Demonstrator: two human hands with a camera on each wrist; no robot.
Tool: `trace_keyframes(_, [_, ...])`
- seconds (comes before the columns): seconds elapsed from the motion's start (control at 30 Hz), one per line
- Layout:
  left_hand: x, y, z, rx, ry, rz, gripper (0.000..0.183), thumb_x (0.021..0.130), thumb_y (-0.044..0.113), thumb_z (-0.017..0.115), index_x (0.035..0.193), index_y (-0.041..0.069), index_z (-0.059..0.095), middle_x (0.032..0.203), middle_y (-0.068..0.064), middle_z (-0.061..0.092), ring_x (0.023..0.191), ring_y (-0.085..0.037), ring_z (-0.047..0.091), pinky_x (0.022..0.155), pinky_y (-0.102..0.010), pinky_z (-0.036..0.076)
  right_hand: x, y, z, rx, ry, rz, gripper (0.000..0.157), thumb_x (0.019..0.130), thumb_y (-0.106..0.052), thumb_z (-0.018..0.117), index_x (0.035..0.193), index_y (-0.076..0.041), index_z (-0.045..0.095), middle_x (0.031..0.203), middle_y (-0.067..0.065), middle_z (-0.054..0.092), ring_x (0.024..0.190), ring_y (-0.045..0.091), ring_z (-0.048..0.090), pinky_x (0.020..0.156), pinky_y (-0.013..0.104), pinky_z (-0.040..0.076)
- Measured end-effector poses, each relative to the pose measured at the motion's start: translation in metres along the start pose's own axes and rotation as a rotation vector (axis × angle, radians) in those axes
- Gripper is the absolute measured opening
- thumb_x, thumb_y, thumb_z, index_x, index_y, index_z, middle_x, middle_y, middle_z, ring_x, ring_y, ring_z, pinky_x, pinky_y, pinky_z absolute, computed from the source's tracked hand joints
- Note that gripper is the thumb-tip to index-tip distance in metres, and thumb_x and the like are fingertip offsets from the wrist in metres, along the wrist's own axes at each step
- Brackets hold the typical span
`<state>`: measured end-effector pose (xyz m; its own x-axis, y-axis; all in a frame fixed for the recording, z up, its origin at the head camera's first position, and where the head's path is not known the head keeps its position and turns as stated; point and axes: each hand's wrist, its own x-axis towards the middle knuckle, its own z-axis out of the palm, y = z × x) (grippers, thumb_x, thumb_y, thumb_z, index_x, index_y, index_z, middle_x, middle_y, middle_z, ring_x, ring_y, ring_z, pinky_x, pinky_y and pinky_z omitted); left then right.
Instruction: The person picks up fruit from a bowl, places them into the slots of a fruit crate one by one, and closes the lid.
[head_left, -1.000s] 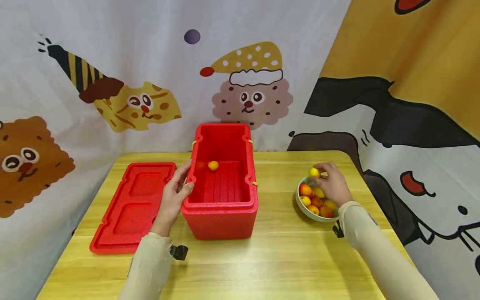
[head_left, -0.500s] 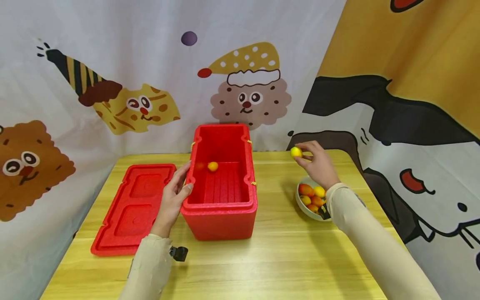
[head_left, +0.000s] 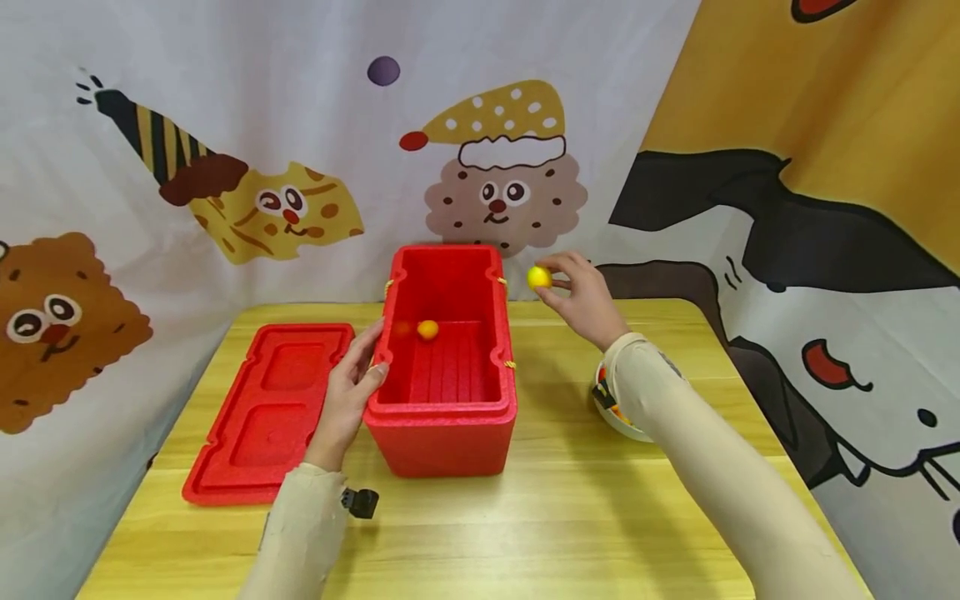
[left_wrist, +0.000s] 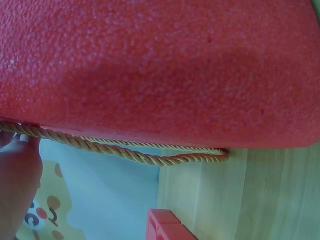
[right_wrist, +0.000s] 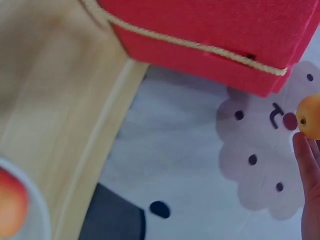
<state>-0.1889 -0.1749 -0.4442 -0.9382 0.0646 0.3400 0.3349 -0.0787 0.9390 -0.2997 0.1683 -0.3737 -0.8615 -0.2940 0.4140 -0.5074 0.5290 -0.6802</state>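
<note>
My right hand point(head_left: 585, 302) pinches a small round yellow fruit point(head_left: 539, 277) between thumb and fingertips, in the air just right of the far end of a red foam box point(head_left: 450, 446). In the right wrist view, the fruit point(right_wrist: 310, 117) is yellow-orange with a dark dimple. My left hand point(head_left: 347, 398) holds the box's left rim, thumb over the edge; the left wrist view shows its fingers beside a twisted gold rope point(left_wrist: 145, 157). One orange-yellow fruit point(head_left: 427, 330) lies inside the lidless box. My right sleeve partly hides a bowl point(head_left: 637, 433) of several fruits.
A red lid point(head_left: 270, 433) lies flat on the wooden table point(head_left: 465, 533), left of the box. Behind the table hangs a cartoon-printed curtain point(head_left: 300, 67). The bowl stands at the table's right side.
My right hand has lifted the yellow fruit out of the bowl and carried it up and left toward the box. My left hand has stayed on the rim.
</note>
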Motion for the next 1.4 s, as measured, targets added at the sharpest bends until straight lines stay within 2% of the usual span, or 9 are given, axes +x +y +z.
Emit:
trace_keyframes(0.3, [0.002,0.001,0.000,0.008,-0.003,0.002,0.055,0.097,-0.003,0.052,0.150,0.005,0.040,0.153,-0.010,0.035,0.138,-0.025,0.034,0.101,-0.024,0.041,0.025,-0.018,0.011,0.056,-0.028,-0.011,0.037,0.089,-0.005,0.071,0.125,-0.004,0.063,0.117,0.005,0.054,0.110,0.018,0.053,0.095,0.034,0.050])
trace_keyframes(0.63, [-0.003,-0.001,0.000,0.018,-0.009,-0.013,0.057,0.095,-0.005,0.053,0.150,0.003,0.038,0.154,-0.010,0.034,0.139,-0.025,0.032,0.101,-0.022,0.040,0.040,-0.028,0.036,0.137,-0.021,0.016,0.035,0.088,-0.001,0.071,0.123,-0.002,0.064,0.115,0.004,0.054,0.106,0.017,0.053,0.090,0.030,0.052])
trace_keyframes(0.9, [-0.003,0.001,0.001,0.013,-0.002,-0.025,0.057,0.096,-0.003,0.053,0.151,0.006,0.039,0.154,-0.008,0.034,0.139,-0.026,0.033,0.099,-0.023,0.042,0.048,-0.037,0.044,0.110,-0.050,-0.002,0.036,0.089,-0.006,0.071,0.124,-0.004,0.064,0.115,0.004,0.053,0.103,0.019,0.057,0.089,0.029,0.052])
trace_keyframes(1.1, [-0.003,-0.001,0.003,-0.008,-0.003,-0.026,0.057,0.096,-0.004,0.053,0.151,0.006,0.039,0.154,-0.008,0.034,0.138,-0.026,0.034,0.100,-0.025,0.042,0.053,-0.036,0.054,0.023,-0.106,0.005,0.034,0.089,-0.009,0.071,0.122,-0.007,0.065,0.118,0.003,0.053,0.105,0.018,0.056,0.093,0.026,0.049])
trace_keyframes(1.23, [-0.005,-0.002,0.003,-0.006,0.005,-0.025,0.057,0.096,-0.004,0.053,0.150,0.006,0.040,0.153,-0.008,0.035,0.137,-0.026,0.035,0.099,-0.025,0.043,0.055,-0.035,0.062,0.017,-0.153,0.008,0.036,0.089,-0.006,0.071,0.125,-0.004,0.063,0.120,0.006,0.053,0.108,0.019,0.055,0.095,0.024,0.047])
trace_keyframes(1.4, [-0.004,-0.001,0.001,0.000,0.005,-0.009,0.056,0.096,-0.004,0.053,0.150,0.006,0.040,0.153,-0.009,0.035,0.137,-0.026,0.035,0.100,-0.026,0.043,0.058,-0.036,0.066,0.021,-0.150,-0.023,0.038,0.088,-0.001,0.071,0.124,-0.001,0.063,0.119,0.009,0.053,0.109,0.023,0.055,0.096,0.027,0.047])
